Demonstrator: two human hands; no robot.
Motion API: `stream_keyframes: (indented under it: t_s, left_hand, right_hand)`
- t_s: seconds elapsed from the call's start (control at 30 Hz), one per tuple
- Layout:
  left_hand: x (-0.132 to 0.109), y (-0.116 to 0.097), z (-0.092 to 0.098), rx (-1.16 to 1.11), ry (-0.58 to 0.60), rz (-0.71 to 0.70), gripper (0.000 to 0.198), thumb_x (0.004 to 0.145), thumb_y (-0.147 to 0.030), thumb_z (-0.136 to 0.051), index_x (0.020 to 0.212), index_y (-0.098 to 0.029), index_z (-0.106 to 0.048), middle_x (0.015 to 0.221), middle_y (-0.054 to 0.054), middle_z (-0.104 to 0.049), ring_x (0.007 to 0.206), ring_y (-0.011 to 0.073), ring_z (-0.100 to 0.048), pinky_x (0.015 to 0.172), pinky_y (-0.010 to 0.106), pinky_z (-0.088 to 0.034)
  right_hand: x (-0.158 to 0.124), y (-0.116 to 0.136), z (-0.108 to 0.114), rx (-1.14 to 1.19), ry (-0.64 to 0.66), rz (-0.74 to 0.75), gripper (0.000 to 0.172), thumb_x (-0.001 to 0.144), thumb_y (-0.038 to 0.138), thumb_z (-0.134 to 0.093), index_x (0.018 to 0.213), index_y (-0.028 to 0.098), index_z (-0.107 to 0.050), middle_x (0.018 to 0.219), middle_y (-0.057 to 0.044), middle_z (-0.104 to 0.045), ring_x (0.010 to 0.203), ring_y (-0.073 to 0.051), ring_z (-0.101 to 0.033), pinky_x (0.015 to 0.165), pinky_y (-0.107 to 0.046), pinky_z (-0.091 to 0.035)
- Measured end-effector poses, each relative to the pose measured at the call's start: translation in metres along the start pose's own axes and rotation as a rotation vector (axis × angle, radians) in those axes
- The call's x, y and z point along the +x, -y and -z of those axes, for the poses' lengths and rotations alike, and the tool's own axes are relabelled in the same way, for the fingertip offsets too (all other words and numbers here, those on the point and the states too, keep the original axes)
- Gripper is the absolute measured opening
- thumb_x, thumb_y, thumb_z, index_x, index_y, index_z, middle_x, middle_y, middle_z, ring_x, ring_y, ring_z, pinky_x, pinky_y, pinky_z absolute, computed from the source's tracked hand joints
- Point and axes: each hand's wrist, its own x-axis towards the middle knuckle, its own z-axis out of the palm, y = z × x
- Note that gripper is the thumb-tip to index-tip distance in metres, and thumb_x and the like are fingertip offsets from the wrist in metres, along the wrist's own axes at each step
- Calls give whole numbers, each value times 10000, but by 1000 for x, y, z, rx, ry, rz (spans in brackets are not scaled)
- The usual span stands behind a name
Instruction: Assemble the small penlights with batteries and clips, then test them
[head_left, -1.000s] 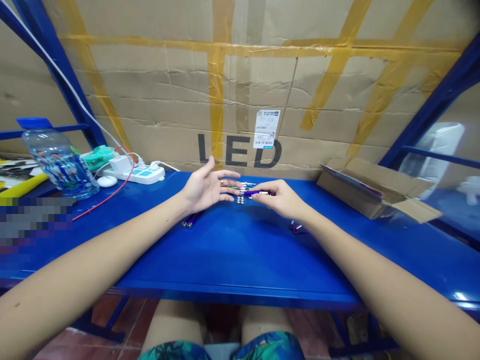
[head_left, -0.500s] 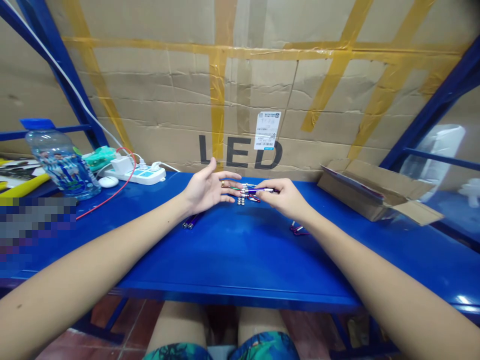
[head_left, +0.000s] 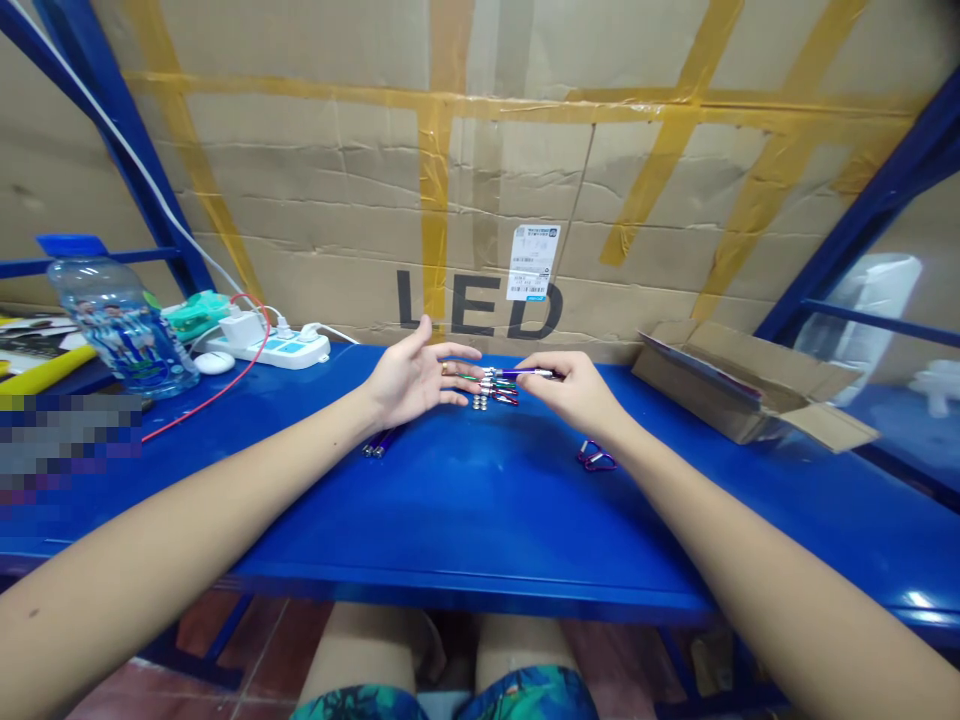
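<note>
Purple tube (head_left: pixel 517 373) half hidden in right hand (head_left: pixel 577 392)

Purple tube (head_left: pixel 517 373), blue bench (head_left: pixel 480 520), tan cardboard (head_left: pixel 300 180) striped with yellow tape (head_left: pixel 433 200).

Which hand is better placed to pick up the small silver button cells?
Probably your left hand: it is open and empty, with its fingertips just beside the small silver button cells. Your right hand is busy pinching a slim purple metal tube.
</note>
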Motion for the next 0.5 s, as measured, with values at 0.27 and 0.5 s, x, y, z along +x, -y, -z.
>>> stream_keyframes:
  t_s: [0.27,0.5]
  left_hand:
    - [-1,0,-1,8,-12,-2,778,921,-720,-273,1154,-80,-648,1063,217,-684,914,291,-646,770,388,-497]
    - [-1,-1,-2,-8,-7,4,751,929,-698,-296,1153,-74,-647,1054,217,-687,905,285,-647,790,393,-486]
  right_hand:
    - [2,-1,1,21,-8,8,237,746,339,-594,742,136,-716,564,1,-550,517,-112,-414,509,-272,-298]
    - [1,-1,1,27,15,-15,246,765,345,-598,669,139,-691,518,12,-498,503,-106,-392,505,-277,-289]
